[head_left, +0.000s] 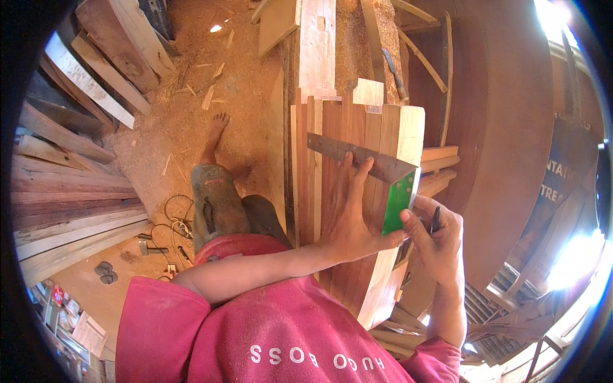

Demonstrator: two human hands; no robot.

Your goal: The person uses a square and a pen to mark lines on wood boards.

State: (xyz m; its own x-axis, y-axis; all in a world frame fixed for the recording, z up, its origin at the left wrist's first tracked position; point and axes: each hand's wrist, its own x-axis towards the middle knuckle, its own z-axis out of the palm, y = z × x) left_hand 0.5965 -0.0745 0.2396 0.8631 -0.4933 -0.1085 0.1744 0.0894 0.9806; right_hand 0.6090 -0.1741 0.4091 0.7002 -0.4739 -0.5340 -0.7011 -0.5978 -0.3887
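Note:
A try square with a steel blade and a green stock lies across several wooden strips set side by side on a bench. My left hand holds it there, two fingertips pressed on the blade and the thumb by the stock. At the right side of the strips, my right hand is closed around a dark pen or pencil that points upward. Its thumb touches the green stock. The pale outermost piece sits under the blade's stock end.
A chisel-like tool lies among shavings beyond the strips. Planks lean on the left. Sandals, a hammer and a cord are on the dusty floor. A large brown panel stands right.

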